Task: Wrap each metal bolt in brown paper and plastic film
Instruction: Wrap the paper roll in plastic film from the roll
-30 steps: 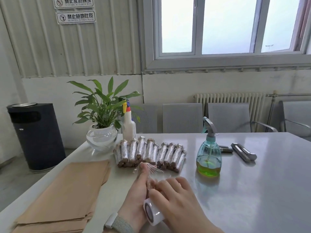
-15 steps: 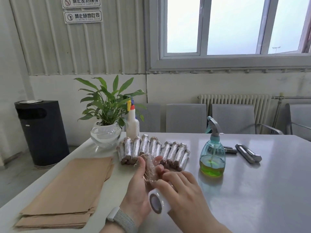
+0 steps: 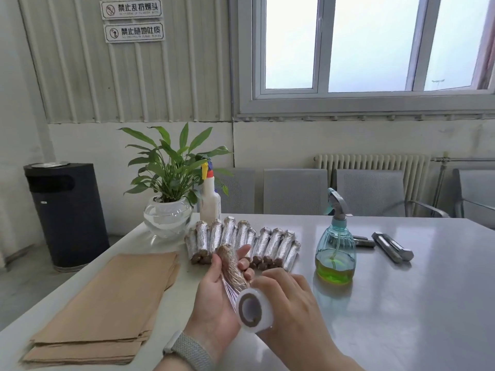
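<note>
My left hand grips a bolt wrapped in brown paper, held upright above the table with clear film around it. My right hand holds the roll of plastic film just below the bolt, and a stretched band of film runs from the roll up to it. Several wrapped bolts lie in a row behind my hands. A stack of brown paper sheets lies at the left. Bare metal bolts lie at the right.
A blue spray bottle with green liquid stands right of the wrapped row. A white spray bottle and a potted plant in a glass bowl stand at the table's far left corner. Chairs line the far edge; a black bin stands on the floor.
My left hand has raised the paper-wrapped bolt from near the table to upright. The film's loose fanned end now lies tight on the bolt, and the roll stays close below it.
</note>
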